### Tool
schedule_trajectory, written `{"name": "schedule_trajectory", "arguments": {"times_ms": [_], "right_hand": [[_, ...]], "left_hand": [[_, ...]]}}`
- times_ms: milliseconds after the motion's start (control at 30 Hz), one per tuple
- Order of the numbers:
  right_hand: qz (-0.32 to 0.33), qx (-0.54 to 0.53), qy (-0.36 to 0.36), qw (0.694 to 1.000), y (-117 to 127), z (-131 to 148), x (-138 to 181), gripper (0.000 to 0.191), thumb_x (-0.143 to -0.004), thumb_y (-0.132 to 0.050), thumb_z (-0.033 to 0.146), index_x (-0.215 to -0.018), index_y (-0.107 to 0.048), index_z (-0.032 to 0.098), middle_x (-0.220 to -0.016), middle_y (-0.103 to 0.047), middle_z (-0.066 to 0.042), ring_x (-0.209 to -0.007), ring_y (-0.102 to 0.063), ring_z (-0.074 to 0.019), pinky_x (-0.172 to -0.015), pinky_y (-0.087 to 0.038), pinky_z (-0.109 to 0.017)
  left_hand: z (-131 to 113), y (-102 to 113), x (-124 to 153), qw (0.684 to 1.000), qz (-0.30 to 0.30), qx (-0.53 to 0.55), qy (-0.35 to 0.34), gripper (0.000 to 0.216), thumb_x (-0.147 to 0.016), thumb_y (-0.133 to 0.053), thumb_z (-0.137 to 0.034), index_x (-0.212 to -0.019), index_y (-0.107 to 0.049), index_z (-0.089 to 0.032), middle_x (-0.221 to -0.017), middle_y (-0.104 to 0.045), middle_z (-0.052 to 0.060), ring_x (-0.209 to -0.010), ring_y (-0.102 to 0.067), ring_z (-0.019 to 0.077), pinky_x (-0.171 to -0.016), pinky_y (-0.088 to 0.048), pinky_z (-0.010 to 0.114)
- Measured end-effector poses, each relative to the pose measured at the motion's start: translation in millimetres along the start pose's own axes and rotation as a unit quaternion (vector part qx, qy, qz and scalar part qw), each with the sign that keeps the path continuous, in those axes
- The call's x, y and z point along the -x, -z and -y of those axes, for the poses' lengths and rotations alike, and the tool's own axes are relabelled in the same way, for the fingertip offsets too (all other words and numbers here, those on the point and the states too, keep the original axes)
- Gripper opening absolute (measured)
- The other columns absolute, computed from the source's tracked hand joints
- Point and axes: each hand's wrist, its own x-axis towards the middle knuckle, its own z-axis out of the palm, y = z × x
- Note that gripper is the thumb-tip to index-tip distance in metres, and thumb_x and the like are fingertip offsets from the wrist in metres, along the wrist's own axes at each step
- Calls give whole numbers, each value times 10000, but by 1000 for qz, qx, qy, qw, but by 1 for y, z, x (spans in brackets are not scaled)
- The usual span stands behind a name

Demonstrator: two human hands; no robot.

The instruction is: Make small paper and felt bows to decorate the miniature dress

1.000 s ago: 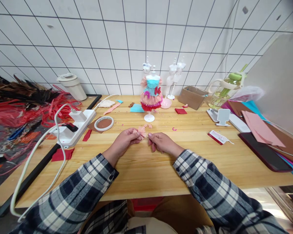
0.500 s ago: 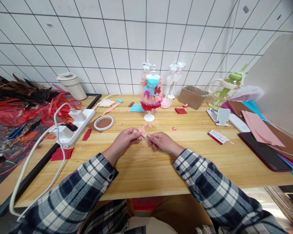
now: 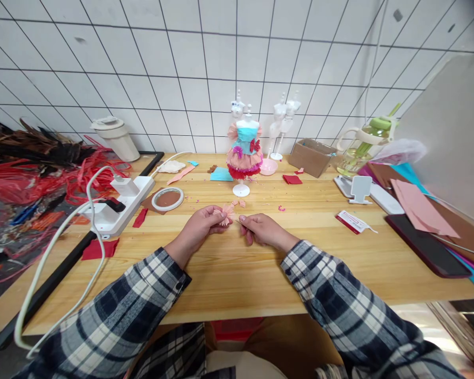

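My left hand (image 3: 199, 229) pinches a small pink pleated paper fan (image 3: 226, 214) just above the wooden table (image 3: 237, 273). My right hand (image 3: 260, 229) is closed in a pinch right beside the fan's right edge; a thin pin-like thing seems to stick out of its fingers towards the fan. Behind the hands stands a small mannequin (image 3: 245, 152) in a blue, pink and red paper dress. Both sleeves are plaid.
Two bare white mannequins (image 3: 284, 123) and a pink dish (image 3: 268, 167) stand at the back. A tape ring (image 3: 168, 199), power strip (image 3: 118, 205) with cable, red paper scraps (image 3: 100, 249), cardboard box (image 3: 312, 157), water jug (image 3: 365, 145), phone stand (image 3: 361, 189), coloured sheets (image 3: 422, 208).
The fan has turned slightly in my left hand, and my right hand's pinch has moved a little closer to it. Nothing else has shifted.
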Motion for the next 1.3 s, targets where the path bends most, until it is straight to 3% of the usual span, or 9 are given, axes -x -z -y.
{"name": "schedule_trajectory", "arguments": {"times_ms": [200, 567, 1300], "right_hand": [[12, -23, 9, 1000, 1, 1, 0, 535, -927, -377, 579, -797, -648, 136, -619, -650, -18, -323, -389, -54, -343, -301, -205], [-57, 101, 45, 992, 2, 2, 1, 536, -906, -402, 602, -836, -681, 150, -548, -633, -4, -469, -452, -87, -509, -340, -204], [-29, 79, 39, 996, 6, -1, 1, 574, -823, -509, 652, -807, -733, 124, -615, -688, -46, -482, -428, -79, -495, -322, -206]], "left_hand": [[1, 2, -2, 1000, 13, 13, -6, 281, -656, -792, -323, -754, -594, -150, -691, -639, 2, -702, -607, 114, -672, -466, 220], [-1, 1, 0, 1000, 11, 9, -12, 249, -655, -776, -299, -724, -585, -154, -657, -589, -18, -637, -551, 104, -646, -442, 231], [0, 0, -1, 998, 52, -38, -16, 262, -661, -762, -321, -666, -554, -161, -628, -572, -14, -608, -535, 108, -617, -412, 234]]}}
